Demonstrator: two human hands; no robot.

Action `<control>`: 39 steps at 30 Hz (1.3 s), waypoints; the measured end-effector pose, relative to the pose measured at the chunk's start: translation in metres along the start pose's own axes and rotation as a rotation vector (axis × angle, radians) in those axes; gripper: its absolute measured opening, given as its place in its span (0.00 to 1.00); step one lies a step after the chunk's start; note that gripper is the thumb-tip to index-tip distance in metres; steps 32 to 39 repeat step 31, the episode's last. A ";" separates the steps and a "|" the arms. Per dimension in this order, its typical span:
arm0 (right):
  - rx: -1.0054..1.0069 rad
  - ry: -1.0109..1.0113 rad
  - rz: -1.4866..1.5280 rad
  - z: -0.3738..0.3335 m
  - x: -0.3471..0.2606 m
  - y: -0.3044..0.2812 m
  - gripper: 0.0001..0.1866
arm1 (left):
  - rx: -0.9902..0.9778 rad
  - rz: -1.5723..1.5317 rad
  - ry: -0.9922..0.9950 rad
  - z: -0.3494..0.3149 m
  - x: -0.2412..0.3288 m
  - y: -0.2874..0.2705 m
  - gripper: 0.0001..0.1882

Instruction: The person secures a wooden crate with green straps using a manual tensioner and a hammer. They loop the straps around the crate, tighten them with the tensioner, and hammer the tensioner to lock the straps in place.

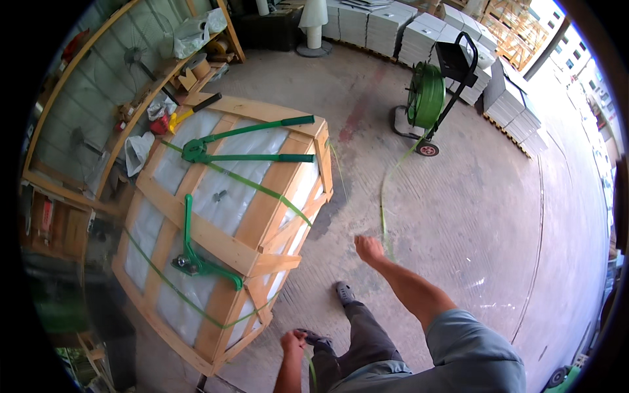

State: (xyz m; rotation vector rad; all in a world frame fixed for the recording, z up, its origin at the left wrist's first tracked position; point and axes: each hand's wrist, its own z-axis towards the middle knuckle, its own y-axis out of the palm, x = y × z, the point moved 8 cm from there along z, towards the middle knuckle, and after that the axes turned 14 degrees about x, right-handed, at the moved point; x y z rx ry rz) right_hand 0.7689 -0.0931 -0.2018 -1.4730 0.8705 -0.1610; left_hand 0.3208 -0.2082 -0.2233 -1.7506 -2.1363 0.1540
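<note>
My left hand [293, 340] is closed beside the near corner of a slatted wooden crate [216, 226]. From its fingers a length of green strapping band [311, 368] hangs down by my leg. Out over the floor, my right hand [369, 249] is also closed; what it holds, if anything, is hidden. More green band [383, 209] runs along the floor from a reel [427, 97] and passes behind my right forearm. On the crate lie a green long-handled strapping sealer [196, 150] and a green strap tensioner [190, 262]. Two green bands cross the crate's top.
The reel sits on a black wheeled cart [458, 72]. Stacks of pale sheets [393, 29] line the back. Left of the crate, a wooden shelf [98, 190] holds bags and a tape roll. A yellow-and-black tool [190, 112] lies at the crate's far edge.
</note>
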 end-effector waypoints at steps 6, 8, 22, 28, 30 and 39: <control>-0.131 -0.072 0.117 -0.140 -0.006 0.015 0.11 | -0.020 -0.273 0.160 0.046 0.088 -0.029 0.13; -0.082 -0.142 0.160 -0.155 -0.027 0.000 0.07 | 0.044 -0.411 0.080 0.054 0.098 -0.032 0.12; -0.099 -0.255 0.257 -0.214 -0.031 0.045 0.06 | -0.317 -0.566 -0.093 -0.024 0.081 0.099 0.13; -0.167 -0.209 0.240 -0.210 -0.087 0.075 0.11 | -0.393 -0.319 0.068 -0.040 0.069 0.106 0.21; -0.126 -0.172 0.186 -0.210 -0.104 0.082 0.11 | -0.411 -0.301 0.054 -0.039 0.064 0.108 0.24; -0.144 -0.224 0.153 -0.210 -0.116 0.085 0.07 | -0.429 -0.296 0.038 -0.037 0.063 0.109 0.25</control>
